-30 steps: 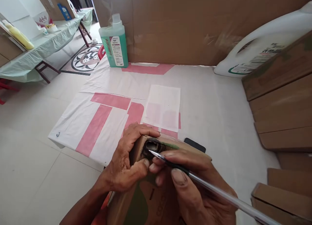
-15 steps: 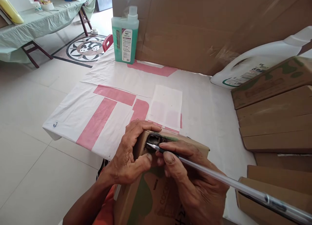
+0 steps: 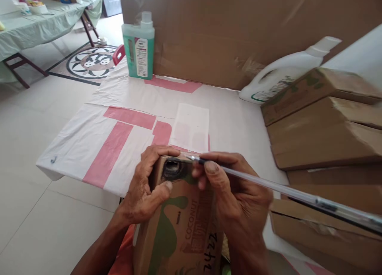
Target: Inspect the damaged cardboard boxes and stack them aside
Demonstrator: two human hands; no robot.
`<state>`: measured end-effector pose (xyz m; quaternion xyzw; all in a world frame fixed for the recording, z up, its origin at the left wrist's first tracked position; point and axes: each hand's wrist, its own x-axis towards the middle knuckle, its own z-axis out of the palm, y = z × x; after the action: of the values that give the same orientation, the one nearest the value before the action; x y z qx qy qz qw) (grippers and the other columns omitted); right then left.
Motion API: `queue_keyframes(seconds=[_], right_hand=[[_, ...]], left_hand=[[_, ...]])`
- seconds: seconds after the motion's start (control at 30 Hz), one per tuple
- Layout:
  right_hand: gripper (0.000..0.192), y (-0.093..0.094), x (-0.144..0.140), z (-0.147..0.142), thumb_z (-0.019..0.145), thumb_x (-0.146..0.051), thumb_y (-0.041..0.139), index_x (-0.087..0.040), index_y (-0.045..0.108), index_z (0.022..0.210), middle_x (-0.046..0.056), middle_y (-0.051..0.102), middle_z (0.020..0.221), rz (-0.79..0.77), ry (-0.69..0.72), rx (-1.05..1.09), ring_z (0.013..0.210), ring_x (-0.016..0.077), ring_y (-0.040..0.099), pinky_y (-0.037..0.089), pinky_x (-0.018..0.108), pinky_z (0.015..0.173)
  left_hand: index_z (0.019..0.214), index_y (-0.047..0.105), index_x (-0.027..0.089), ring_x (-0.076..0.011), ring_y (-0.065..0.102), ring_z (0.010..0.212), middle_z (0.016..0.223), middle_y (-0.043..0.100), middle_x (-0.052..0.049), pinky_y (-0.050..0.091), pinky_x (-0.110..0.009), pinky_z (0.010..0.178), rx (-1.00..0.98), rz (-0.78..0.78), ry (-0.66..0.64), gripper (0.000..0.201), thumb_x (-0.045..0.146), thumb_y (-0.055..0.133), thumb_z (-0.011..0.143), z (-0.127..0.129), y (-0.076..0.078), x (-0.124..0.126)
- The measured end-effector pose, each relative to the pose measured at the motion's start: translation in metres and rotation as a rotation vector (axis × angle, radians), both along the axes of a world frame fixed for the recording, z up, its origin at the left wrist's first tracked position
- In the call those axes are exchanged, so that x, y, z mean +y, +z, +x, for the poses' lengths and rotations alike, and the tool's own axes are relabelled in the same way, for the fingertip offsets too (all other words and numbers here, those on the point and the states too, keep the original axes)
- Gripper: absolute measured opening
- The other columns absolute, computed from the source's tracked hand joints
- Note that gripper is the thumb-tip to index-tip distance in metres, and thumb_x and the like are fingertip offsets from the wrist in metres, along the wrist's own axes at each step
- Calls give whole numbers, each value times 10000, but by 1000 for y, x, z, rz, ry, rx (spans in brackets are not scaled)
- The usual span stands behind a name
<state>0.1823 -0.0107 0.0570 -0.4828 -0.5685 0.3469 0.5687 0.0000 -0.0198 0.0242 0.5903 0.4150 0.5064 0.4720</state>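
Observation:
A brown cardboard box (image 3: 182, 219) with green patches, the print "COCONUT" and handwritten black digits stands close in front of me. Near its top left corner is a small hole (image 3: 172, 166), ringed with black ink or scorching; I cannot tell which. My left hand (image 3: 149, 183) grips that corner, fingers over the top edge and thumb on the face beneath the hole. Pinched in my right hand (image 3: 235, 199) is a clear pen (image 3: 259, 177) with a black grip. Its tip is just above and right of the hole, by the top edge.
A white tablecloth (image 3: 232, 128) with red stripes covers the table, with a white paper sheet (image 3: 191, 126) on it. Behind stand a green liquid bottle (image 3: 139, 52) and a cardboard panel (image 3: 209, 36). A white jug (image 3: 280, 74) and stacked cardboard boxes (image 3: 310, 136) line the right.
The pen tip has lifted from the hole's edge up and right toward the box's top edge. More of the box's face shows, and the camera has turned slightly right.

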Motion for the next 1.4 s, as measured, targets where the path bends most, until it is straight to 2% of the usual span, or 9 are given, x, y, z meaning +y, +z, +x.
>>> queue_keyframes(seconds=[0.1, 0.17, 0.37, 0.5, 0.6, 0.77, 0.9, 1.13, 1.4], right_hand=[[145, 4, 20, 20, 1056, -369, 679, -246, 718, 991, 48, 765, 1108, 62, -90, 149, 803, 161, 744, 592, 278, 616], [228, -3, 29, 50, 1010, -440, 721, -236, 657, 929, 44, 759, 1000, 24, -206, 102, 768, 177, 738, 520, 257, 513], [201, -75, 22, 135, 966, -415, 656, -224, 603, 1000, -33, 635, 604, -512, -316, -590, 577, 199, 612, 443, 320, 610], [116, -121, 12, 136, 1012, -279, 570, -195, 644, 985, 75, 728, 753, -631, -389, -766, 740, 248, 668, 403, 343, 703], [167, -136, 11, 123, 1053, -242, 535, -161, 666, 1118, 129, 767, 877, -711, -426, -883, 813, 271, 685, 353, 341, 697], [180, -137, 10, 114, 1091, -248, 536, -156, 688, 1122, 147, 779, 1028, -775, -427, -1022, 885, 266, 705, 352, 329, 701], [211, -126, 4, 112, 1111, -252, 517, -138, 668, 1204, 179, 728, 1281, -764, -439, -1082, 1150, 294, 689, 423, 332, 799], [611, -113, -13, 76, 967, -609, 746, -56, 674, 1217, 234, 741, 1199, -863, -353, -1088, 1090, 393, 733, 530, 411, 821], [646, -119, -8, 65, 959, -495, 788, -26, 571, 1348, 304, 610, 1385, -904, -419, -1033, 1296, 426, 631, 584, 449, 890]], left_hand=[[1319, 683, 249, -307, 648, 1216, 1348, 676, -89, 523, -367, 1002, 29, -50, 107, 415, 339, 692, 914, -5, -5, -2], [1281, 709, 245, -275, 676, 1085, 1273, 712, -71, 534, -322, 892, 13, -106, 209, 408, 373, 729, 894, -9, -6, -2], [1210, 706, 235, -270, 657, 1010, 1150, 748, -35, 512, -317, 817, 12, -247, 354, 436, 419, 774, 821, -12, 0, 1], [1201, 724, 247, -241, 644, 997, 1135, 748, 1, 496, -292, 813, 2, -234, 359, 408, 408, 793, 832, -11, 1, 1], [1207, 737, 255, -227, 641, 1007, 1151, 745, 8, 494, -268, 815, -18, -232, 361, 405, 406, 813, 838, -13, -2, 1], [1186, 769, 264, -222, 677, 984, 1153, 768, -4, 526, -254, 799, -25, -193, 402, 418, 390, 837, 792, -17, -11, 2], [1173, 781, 284, -196, 686, 968, 1175, 773, 9, 543, -223, 772, -32, -180, 415, 406, 375, 841, 782, -18, -12, 1], [1167, 786, 282, -188, 690, 947, 1125, 782, 13, 544, -218, 779, -35, -180, 438, 404, 360, 836, 775, -13, -9, 2], [1171, 782, 272, -190, 687, 943, 1110, 781, 10, 534, -218, 766, -13, -194, 458, 408, 362, 831, 776, -14, -9, 0]])
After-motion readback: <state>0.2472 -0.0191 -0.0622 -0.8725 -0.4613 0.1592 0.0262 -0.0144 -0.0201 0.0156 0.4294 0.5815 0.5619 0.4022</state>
